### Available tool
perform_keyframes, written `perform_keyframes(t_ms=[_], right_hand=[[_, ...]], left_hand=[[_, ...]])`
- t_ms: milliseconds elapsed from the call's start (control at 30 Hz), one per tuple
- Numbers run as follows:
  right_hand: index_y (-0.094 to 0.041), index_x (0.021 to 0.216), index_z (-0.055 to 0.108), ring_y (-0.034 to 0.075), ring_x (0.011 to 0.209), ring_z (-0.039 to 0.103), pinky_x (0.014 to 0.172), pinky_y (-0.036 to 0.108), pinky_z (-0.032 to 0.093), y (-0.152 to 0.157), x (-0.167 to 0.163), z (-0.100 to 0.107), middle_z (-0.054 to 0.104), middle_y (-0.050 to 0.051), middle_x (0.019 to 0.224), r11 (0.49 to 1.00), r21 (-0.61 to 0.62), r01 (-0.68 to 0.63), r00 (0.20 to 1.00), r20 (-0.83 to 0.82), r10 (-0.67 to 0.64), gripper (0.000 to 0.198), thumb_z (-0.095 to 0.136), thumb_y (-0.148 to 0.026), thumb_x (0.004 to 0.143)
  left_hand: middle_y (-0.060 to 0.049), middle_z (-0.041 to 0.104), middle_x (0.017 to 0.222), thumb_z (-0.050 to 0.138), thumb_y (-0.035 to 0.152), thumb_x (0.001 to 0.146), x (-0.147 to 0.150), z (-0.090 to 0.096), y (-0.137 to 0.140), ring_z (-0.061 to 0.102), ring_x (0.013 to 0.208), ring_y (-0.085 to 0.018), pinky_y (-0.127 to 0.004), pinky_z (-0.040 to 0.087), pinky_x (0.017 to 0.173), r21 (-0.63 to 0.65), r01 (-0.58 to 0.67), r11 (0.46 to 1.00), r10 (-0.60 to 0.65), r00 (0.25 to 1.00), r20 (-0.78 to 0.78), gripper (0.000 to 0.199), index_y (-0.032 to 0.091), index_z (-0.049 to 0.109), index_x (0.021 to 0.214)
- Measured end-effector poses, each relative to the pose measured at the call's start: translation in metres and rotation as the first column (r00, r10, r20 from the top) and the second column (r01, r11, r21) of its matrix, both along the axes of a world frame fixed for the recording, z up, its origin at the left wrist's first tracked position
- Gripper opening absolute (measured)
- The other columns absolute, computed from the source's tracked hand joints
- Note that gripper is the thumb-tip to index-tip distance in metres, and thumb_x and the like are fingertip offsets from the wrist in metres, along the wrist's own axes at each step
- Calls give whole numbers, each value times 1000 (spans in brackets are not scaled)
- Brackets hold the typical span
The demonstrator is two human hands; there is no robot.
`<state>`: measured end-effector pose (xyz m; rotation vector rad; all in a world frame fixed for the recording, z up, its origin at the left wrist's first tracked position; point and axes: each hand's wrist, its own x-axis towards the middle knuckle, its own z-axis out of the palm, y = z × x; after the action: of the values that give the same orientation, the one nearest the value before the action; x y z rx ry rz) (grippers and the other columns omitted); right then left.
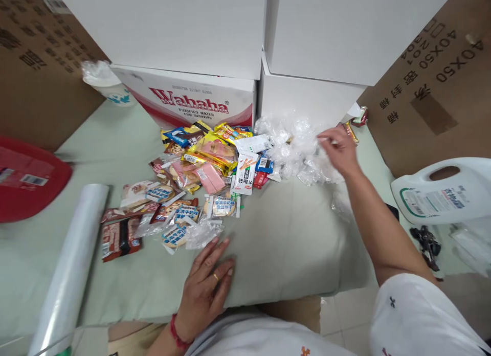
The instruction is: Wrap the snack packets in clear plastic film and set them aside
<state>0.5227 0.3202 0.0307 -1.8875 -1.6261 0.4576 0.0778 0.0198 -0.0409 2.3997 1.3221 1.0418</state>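
We see the left hand [209, 279] nearest us, flat and open on the green cloth [284, 243], gripping nothing, just below the snack packets [192, 177]. Farther out, the right hand [339, 149] reaches into the pile of clear plastic bags [295, 149], fingers loosely curled on them; whether it grips one we cannot tell. Behind stands the Wahaha box [187, 103]

bags [297, 146]: clear, crumpled, small, heaped far right by white boxes | snacks [192, 187]: colourful packets, scattered flat, centre-left on green cloth
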Motion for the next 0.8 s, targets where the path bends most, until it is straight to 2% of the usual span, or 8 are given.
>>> perform_keyframes(t_ms=[200,267,400,533,600,667,733,800], right_hand=[[-18,97,73,17,73,58,67,27,46,-43,-104,4,64,1,76,973,181,-145,971,-164,176,29,66,-45,87],[-18,94,72,15,64,56,62,26,44,-53,-125,6,61,0,72,980,128,-152,958,-226,178,25,65,-41,86],[-15,89,73,12,53,49,54,26,40,-74,-129,18,58,-1,63,998,-50,-41,973,-227,29,24,79,-29,71],[-17,96,73,10,51,44,47,24,36,-119,-131,34,57,-2,65,999,49,-13,858,-512,36,37,81,-42,70],[-19,94,72,9,52,43,45,23,35,-149,-145,36,58,-2,68,995,100,-29,747,-659,89,37,82,-45,69],[-20,92,72,8,53,42,44,21,34,-180,-166,31,58,-3,69,994,91,-55,651,-752,105,38,84,-46,68],[-21,92,72,7,51,40,43,21,32,-208,-189,20,59,-3,69,993,30,-112,574,-814,89,39,85,-48,68],[-20,92,73,7,50,38,42,21,30,-230,-208,6,60,-2,69,983,-42,-180,526,-848,60,43,87,-52,66]], left_hand=[[-14,65,130,59,3,91,-4,3,-7,58,124,-28,-48,52,100,41,-78,996,71,986,149,25,21,66,107],[-11,67,124,59,4,92,-5,5,-10,60,119,-25,-46,53,99,8,-81,997,77,975,208,24,22,66,106],[-7,71,113,59,6,93,-6,6,-15,63,111,-21,-42,53,98,-42,-64,997,74,947,311,22,24,67,104],[-6,71,108,58,18,98,-4,7,-18,65,102,-20,-38,57,89,-214,-19,977,119,876,467,15,25,70,103],[-7,68,110,59,31,99,3,10,-15,65,94,-20,-30,58,69,-426,54,903,230,777,586,14,24,69,106],[-10,63,122,62,45,96,13,15,-6,65,93,-20,-25,54,54,-595,194,780,363,635,682,30,25,64,120],[-13,54,142,71,51,89,24,21,7,64,100,-21,-23,54,54,-632,350,692,432,500,750,58,30,53,139],[-12,50,149,83,47,78,33,23,20,62,101,-19,-24,56,61,-591,472,654,427,414,804,73,32,52,142]])
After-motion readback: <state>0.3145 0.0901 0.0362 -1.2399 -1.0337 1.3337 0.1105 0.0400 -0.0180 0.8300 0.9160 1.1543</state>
